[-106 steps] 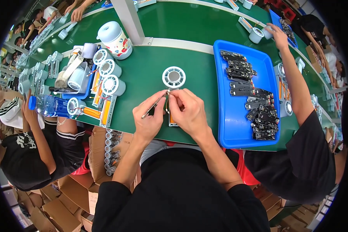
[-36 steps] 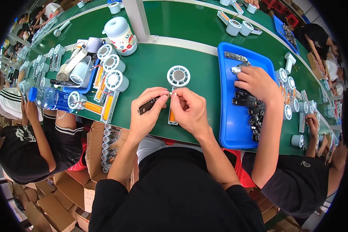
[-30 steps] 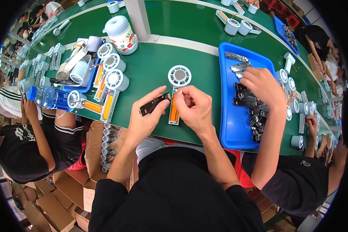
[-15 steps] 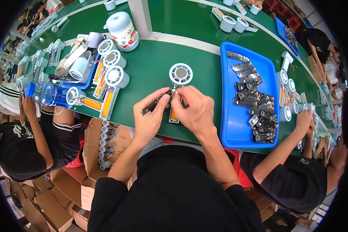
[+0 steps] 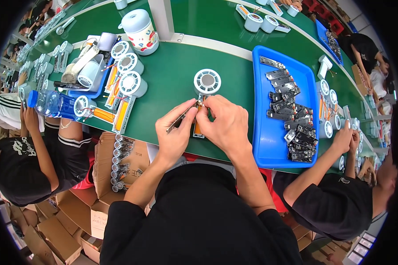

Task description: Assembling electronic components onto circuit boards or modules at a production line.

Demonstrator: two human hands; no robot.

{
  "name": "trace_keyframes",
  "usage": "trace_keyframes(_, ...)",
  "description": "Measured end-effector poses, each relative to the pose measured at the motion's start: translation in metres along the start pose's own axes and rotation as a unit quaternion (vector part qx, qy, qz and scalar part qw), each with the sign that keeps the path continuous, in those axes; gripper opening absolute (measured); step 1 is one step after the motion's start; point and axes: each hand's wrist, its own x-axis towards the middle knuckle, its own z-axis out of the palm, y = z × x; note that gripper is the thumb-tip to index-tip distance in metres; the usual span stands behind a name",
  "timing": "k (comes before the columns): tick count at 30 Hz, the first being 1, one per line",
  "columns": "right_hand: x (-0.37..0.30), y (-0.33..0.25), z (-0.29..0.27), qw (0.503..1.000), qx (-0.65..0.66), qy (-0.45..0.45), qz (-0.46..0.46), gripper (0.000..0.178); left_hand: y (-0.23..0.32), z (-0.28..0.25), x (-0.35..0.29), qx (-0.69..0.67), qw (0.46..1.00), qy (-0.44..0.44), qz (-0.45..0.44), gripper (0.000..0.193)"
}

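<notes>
A handheld-fan-like unit lies before me, its round white slotted head (image 5: 207, 82) facing up. Part of its handle with an orange cell (image 5: 198, 131) shows between my hands. My left hand (image 5: 170, 137) is closed on a slim dark circuit module (image 5: 177, 123), held tilted beside the handle between thumb and fingers. My right hand (image 5: 225, 123) is closed in a pinch at the handle's neck, just under the round head. Its fingertips meet the module's upper end; what small part they grip is hidden.
On the right, a blue tray (image 5: 263, 145) carries several dark modules (image 5: 292, 110). More fan units (image 5: 132, 84) stand at left, by a water bottle (image 5: 55, 105) and a lidded cup (image 5: 139, 33). Co-workers sit on both sides; a cardboard box (image 5: 104, 165) with units stands lower left.
The module in my left hand has turned more onto its edge, showing less of its dark face. Both hands stay together at the fan unit's neck. The whole view has shifted slightly.
</notes>
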Motion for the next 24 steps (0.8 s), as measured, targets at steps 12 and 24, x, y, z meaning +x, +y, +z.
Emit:
trace_keyframes(12, 0.005, -0.001, -0.005, 0.999, -0.019, -0.035, 0.001, 0.011, -0.016, -0.003, 0.001, 0.065, 0.995, -0.004, 0.079, 0.029)
trace_keyframes(24, -0.001, 0.008, 0.011, 0.998, 0.049, 0.02, -0.017, 0.009, -0.017, -0.008, 0.007, 0.139, 0.97, -0.031, 0.198, 0.031)
